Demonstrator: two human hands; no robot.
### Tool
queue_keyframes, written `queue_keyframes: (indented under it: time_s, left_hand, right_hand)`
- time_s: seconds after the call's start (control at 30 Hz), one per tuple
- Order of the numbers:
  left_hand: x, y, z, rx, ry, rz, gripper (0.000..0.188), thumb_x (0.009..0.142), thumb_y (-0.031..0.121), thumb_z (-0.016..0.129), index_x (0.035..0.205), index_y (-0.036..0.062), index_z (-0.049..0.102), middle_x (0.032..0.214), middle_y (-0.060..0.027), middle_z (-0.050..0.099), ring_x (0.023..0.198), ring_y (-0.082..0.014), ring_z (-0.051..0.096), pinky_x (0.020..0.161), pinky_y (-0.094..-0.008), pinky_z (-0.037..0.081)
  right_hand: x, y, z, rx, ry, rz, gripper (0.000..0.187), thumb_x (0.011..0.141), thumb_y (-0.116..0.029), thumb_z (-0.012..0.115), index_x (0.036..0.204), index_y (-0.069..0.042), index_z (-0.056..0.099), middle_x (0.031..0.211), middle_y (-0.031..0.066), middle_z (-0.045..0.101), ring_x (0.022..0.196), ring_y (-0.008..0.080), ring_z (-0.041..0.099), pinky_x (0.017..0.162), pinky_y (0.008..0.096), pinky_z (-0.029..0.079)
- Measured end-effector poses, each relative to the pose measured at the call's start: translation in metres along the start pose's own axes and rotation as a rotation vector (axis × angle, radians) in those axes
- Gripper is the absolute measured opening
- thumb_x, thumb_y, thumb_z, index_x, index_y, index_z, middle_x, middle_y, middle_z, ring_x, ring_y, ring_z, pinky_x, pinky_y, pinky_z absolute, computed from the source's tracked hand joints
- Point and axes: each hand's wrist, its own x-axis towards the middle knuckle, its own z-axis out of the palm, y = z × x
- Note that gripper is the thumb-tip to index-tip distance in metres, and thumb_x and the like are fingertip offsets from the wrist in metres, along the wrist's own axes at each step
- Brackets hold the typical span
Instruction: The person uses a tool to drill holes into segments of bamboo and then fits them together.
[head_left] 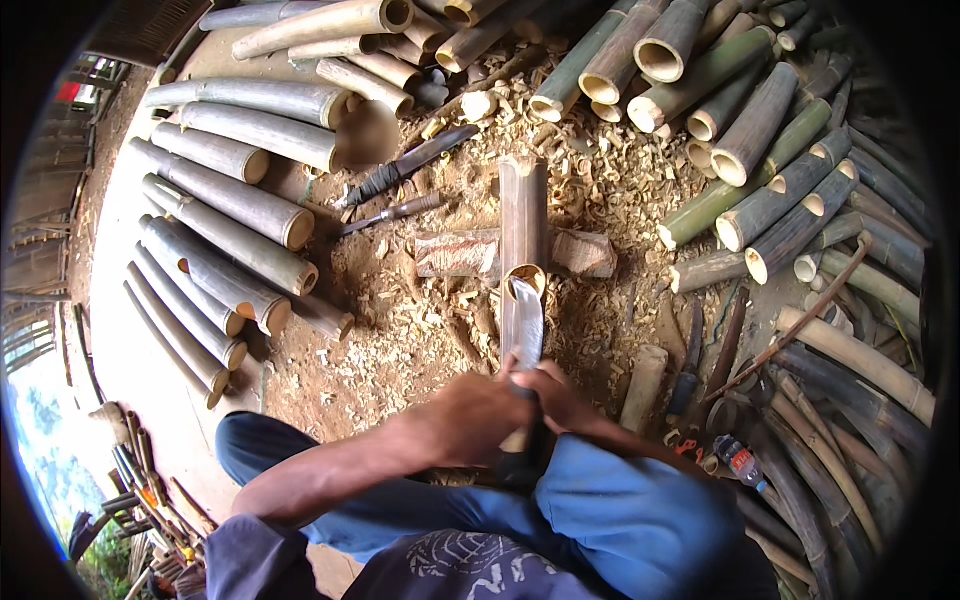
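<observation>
A bamboo section (523, 220) with a scooped notch in its upper side lies lengthwise before me, resting across a rough wood block (455, 255). The curved blade of a knife (529, 325) points away from me, its tip at the notch. Behind the blade, a dark handle runs back toward my lap. My left hand (478, 415), somewhat blurred, is closed around the knife near the base of the blade. On the other side, my right hand (560, 398) is closed against the same handle. Both hands partly hide the near part of the bamboo.
Cut bamboo tubes (240, 215) lie in a row at left; more tubes (745, 140) are piled at right. Beyond the block lie a dark sheathed blade (410, 165) and a wooden-handled tool (400, 212). Shavings (390, 350) cover the ground. A bottle (740, 462) rests near my right knee.
</observation>
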Motion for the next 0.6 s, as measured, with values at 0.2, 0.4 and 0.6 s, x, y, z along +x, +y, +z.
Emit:
queue_keyframes:
  time_s: [0.2,0.4,0.6]
  left_hand:
    - [0.143,0.004,-0.012,0.288,0.148,0.131,0.095,0.072,0.028,0.085,0.152,0.0154,0.036,0.142,-0.0168,0.043,0.130,-0.0337,0.047,0.104,-0.0450,0.045]
    - [0.165,-0.022,-0.020,-0.267,0.573,0.131,0.083,0.080,-0.007,0.067,0.153,0.0206,0.040,0.150,-0.0244,0.039,0.137,-0.0306,0.047,0.120,-0.0509,0.032]
    - [0.149,-0.039,-0.006,-0.816,1.378,-0.098,0.101,0.069,-0.014,0.071,0.156,0.0187,0.033,0.149,-0.0276,0.028,0.124,-0.0381,0.051,0.095,-0.0427,0.060]
  right_hand:
    - [-0.004,-0.053,-0.044,-0.761,0.434,0.070,0.030,0.096,-0.023,0.062,0.116,-0.001,0.061,0.108,0.0118,0.065,0.100,0.0188,0.063,0.093,0.0344,0.051]
    - [-0.002,-0.146,-0.079,-1.485,0.493,0.176,0.033,0.093,-0.022,0.066,0.118,-0.002,0.060,0.103,0.0124,0.061,0.097,0.0213,0.062,0.094,0.0407,0.054]
    - [0.070,-0.219,-0.016,-2.673,0.052,-0.579,0.013,0.080,-0.019,0.074,0.079,-0.014,0.062,0.076,0.0020,0.056,0.072,0.0152,0.052,0.072,0.0353,0.050]
